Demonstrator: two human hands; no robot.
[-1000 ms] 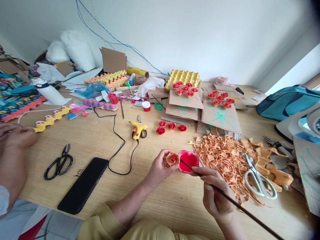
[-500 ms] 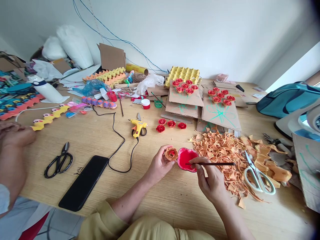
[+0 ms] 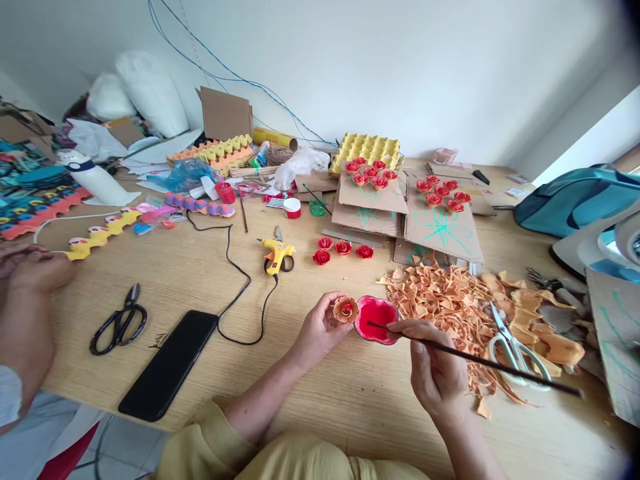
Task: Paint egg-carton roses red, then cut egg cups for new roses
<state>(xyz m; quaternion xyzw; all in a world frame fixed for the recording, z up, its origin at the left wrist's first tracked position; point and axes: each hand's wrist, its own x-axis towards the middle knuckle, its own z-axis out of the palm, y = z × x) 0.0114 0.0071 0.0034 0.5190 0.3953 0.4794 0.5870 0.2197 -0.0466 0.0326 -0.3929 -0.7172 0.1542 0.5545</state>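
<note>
An orange paper flower [image 3: 346, 310] with some red at its centre is held between the thumb and fingers of my left hand [image 3: 323, 331]. Right beside it sits a small wavy-edged dish [image 3: 379, 319] of red paint. My right hand [image 3: 435, 365] grips a long dark paintbrush [image 3: 505, 369]; its tip is over or in the paint, and the handle slants down to the right. Beyond my hands, several red flowers [image 3: 343, 247] lie on the wood table [image 3: 320, 413].
Orange scraps [image 3: 440, 307] and white-handled scissors [image 3: 517, 353] lie right. A yellow glue gun [image 3: 278, 255], black phone [image 3: 169, 365] and black scissors [image 3: 120, 323] are left. Cardboard sheets [image 3: 440, 230] hold more red flowers. Another person's hands [image 3: 37, 267] rest at far left.
My right hand has shifted right and slightly down. The brush has swung from nearly level to slanting, showing its tip at the paint. My left hand and the flower have moved slightly right.
</note>
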